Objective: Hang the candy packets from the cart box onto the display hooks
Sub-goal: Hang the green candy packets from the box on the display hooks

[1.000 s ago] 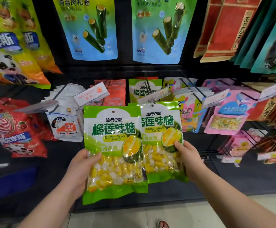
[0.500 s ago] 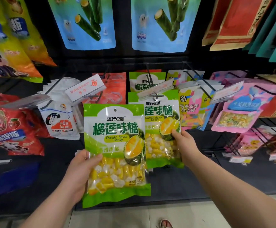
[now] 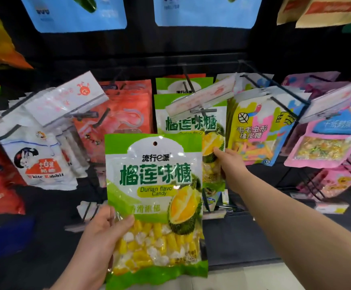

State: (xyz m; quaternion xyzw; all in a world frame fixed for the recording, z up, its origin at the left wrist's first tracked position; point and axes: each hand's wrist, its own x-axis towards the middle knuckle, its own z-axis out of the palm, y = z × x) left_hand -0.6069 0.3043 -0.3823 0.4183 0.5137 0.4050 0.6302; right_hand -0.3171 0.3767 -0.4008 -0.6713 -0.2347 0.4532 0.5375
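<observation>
My left hand [image 3: 99, 241] grips a green durian candy packet [image 3: 155, 206] by its lower left edge, thumb on the front, held upright in front of the rack. My right hand [image 3: 230, 166] reaches forward and pinches a second durian candy packet [image 3: 191, 124] at its right side. That packet hangs high against the display hook [image 3: 188, 82] under a tilted price tag [image 3: 201, 99], in front of another durian packet at the back. Whether its hole is on the hook is hidden by the tag.
White Rabbit packets [image 3: 38, 155] and red packets [image 3: 118, 122] hang to the left. Colourful gummy packets [image 3: 256, 132] and pink packets [image 3: 325, 143] hang to the right on black wire hooks. Blue bags [image 3: 203, 11] hang above. Pale floor shows at the bottom.
My right hand has carried its packet up and back toward the hook. The left packet now sits lower and nearer the camera, and the view has moved closer to the rack.
</observation>
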